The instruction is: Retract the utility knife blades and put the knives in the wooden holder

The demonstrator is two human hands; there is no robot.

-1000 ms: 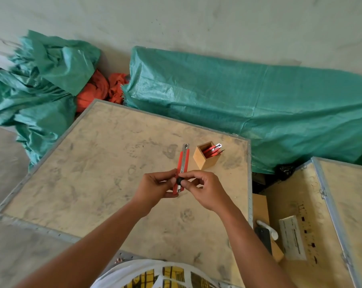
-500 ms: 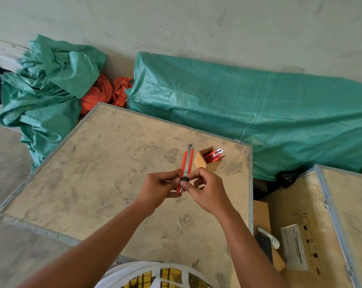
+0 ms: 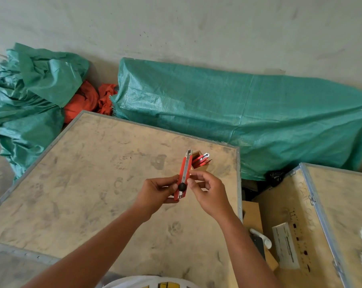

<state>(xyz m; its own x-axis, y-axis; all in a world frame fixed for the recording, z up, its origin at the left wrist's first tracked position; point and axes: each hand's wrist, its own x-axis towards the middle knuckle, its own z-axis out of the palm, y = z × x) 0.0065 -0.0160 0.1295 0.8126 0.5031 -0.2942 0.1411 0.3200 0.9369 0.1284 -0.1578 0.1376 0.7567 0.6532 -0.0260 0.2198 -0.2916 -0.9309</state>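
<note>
A red utility knife (image 3: 183, 173) with a steel rail and a black knob is held upright above the wooden crate top (image 3: 82, 183). My left hand (image 3: 157, 191) grips its lower body. My right hand (image 3: 207, 192) pinches the knife's right edge near the knob. Only a short steel tip shows at the knife's top. Just behind it stands the small wooden holder (image 3: 200, 168), partly hidden by the knife, with several red knives (image 3: 199, 160) leaning inside.
Green tarpaulin bundles (image 3: 238, 113) and orange cloth (image 3: 82, 100) lie beyond the crate's far edge. A second crate (image 3: 331, 215) with a white label stands at the right. In the gap between the crates lie a white-handled tool (image 3: 261, 239) and a cardboard box.
Both hands have held the knife throughout. My right fingers have moved off the black knob to the knife's side, leaving the knob uncovered. The view has shifted slightly.
</note>
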